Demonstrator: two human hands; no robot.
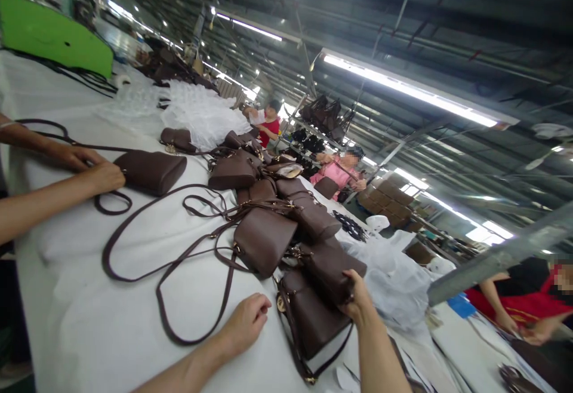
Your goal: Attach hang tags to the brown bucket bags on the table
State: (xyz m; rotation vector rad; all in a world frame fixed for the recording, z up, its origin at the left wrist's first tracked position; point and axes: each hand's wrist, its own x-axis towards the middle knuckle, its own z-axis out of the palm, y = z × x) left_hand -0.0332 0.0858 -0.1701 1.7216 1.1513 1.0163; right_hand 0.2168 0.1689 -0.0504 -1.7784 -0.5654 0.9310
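My right hand (357, 295) grips the lower corner of a dark brown handbag (329, 264), thumb and fingers closed on its edge. That bag lies partly over another brown handbag (311, 315), which has a gold round charm and a strap hanging down its front. My left hand (248, 321) hovers or rests over the white table cover, left of these bags, its fingers curled with nothing visible in them. A further brown handbag (265, 239) sits just beyond my left hand, its long strap (163, 315) looped across the cloth.
More brown bags (233, 170) are heaped on the white-covered table (80, 297). At left, a co-worker's hands (105, 175) hold another bag (152, 171). Plastic wrapping (394, 273) lies at right, near a slanted metal post (501, 255). Other people work farther off.
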